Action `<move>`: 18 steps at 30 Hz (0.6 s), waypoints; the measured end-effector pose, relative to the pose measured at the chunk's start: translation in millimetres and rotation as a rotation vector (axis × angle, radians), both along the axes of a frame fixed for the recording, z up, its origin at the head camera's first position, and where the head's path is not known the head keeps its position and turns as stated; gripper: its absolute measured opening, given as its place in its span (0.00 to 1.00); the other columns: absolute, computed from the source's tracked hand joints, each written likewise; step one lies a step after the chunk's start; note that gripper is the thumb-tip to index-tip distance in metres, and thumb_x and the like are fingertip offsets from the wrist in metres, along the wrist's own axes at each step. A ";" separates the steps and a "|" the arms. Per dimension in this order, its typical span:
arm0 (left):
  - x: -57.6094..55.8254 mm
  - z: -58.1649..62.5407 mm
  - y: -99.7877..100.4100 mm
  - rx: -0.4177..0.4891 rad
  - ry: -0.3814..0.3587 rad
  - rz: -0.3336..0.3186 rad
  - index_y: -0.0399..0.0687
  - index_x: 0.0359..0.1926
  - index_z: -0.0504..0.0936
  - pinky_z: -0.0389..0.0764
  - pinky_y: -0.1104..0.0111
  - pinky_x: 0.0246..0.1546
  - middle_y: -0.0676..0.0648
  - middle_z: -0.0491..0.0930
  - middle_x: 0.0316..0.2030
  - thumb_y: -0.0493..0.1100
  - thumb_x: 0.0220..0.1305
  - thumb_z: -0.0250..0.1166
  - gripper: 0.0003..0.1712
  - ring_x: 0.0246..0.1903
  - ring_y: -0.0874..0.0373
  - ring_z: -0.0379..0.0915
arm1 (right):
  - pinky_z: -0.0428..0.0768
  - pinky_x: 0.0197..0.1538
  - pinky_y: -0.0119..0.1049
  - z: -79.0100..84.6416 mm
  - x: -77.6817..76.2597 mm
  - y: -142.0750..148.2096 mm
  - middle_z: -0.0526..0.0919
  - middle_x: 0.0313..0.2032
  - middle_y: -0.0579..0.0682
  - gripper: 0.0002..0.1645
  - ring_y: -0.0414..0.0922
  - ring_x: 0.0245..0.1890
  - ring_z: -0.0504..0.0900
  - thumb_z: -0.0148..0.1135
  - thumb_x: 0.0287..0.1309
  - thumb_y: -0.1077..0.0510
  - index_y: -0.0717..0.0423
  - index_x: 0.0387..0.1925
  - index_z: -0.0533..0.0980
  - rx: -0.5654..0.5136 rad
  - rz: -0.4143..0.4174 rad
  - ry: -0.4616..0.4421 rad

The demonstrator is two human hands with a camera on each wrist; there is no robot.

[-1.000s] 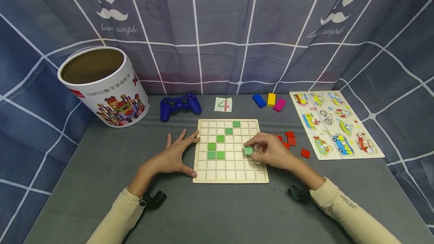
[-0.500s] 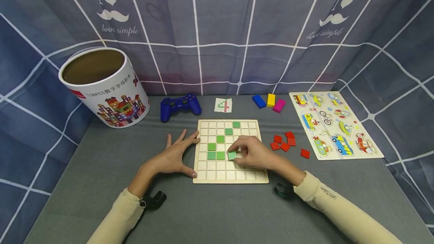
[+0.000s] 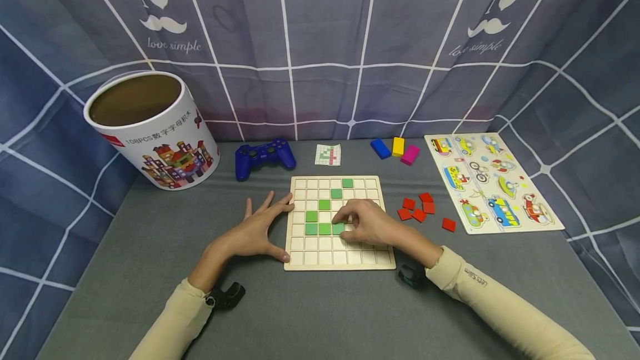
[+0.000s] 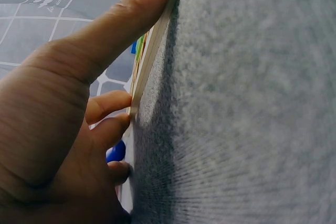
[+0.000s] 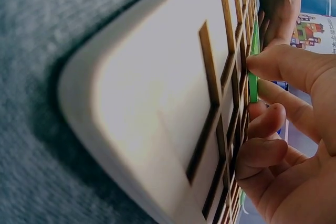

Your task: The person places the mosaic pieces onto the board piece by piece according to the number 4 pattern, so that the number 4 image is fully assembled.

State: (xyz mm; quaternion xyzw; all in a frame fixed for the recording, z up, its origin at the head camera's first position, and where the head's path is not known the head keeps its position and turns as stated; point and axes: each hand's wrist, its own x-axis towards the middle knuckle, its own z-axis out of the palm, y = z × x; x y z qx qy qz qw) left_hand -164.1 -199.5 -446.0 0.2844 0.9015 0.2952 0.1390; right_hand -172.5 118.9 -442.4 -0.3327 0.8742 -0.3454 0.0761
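My right hand (image 3: pixel 367 222) pinches a green square tile (image 3: pixel 337 229) between thumb and fingers, low over the wooden grid board (image 3: pixel 340 265). In the right wrist view this tile (image 5: pixel 253 86) stands partly proud of the grid's ridges. It lines up directly right of two green tiles (image 3: pixel 324 229) lying in the same row. Several more green tiles (image 3: pixel 324 204) sit in cells running diagonally up to the right. My left hand (image 3: pixel 255 232) is spread beside the board, its thumb and index fingertips touching the left edge; the left wrist view shows the board's side (image 4: pixel 149 59) against them.
Several red tiles (image 3: pixel 419 215) lie right of the board, near a vehicle picture puzzle (image 3: pixel 492 182). Behind are a small pattern card (image 3: pixel 328 155), a blue game controller (image 3: pixel 265 157) and blue, yellow and pink blocks (image 3: pixel 398 147). A large printed tub (image 3: pixel 155 132) stands back left.
My right hand has carried the green tile leftward across the board and lowered it beside the two green tiles in that row. The left hand has stayed at the board's edge.
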 end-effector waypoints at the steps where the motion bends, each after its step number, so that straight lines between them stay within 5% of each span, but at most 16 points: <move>1: 0.2 -0.1 0.1 0.001 0.001 0.000 0.55 0.76 0.62 0.18 0.32 0.61 0.51 0.44 0.79 0.65 0.33 0.83 0.67 0.76 0.41 0.26 | 0.75 0.30 0.32 0.2 -0.1 0.0 0.80 0.30 0.43 0.15 0.36 0.23 0.74 0.76 0.46 0.61 0.49 0.40 0.87 0.004 0.001 -0.004; 18: 1.0 0.8 1.6 -0.005 0.002 0.005 0.55 0.75 0.62 0.18 0.32 0.62 0.52 0.44 0.79 0.64 0.33 0.84 0.67 0.76 0.42 0.26 | 0.75 0.31 0.34 3.6 -0.7 3.7 0.81 0.31 0.42 0.17 0.37 0.24 0.74 0.79 0.45 0.58 0.49 0.41 0.87 0.016 0.008 0.010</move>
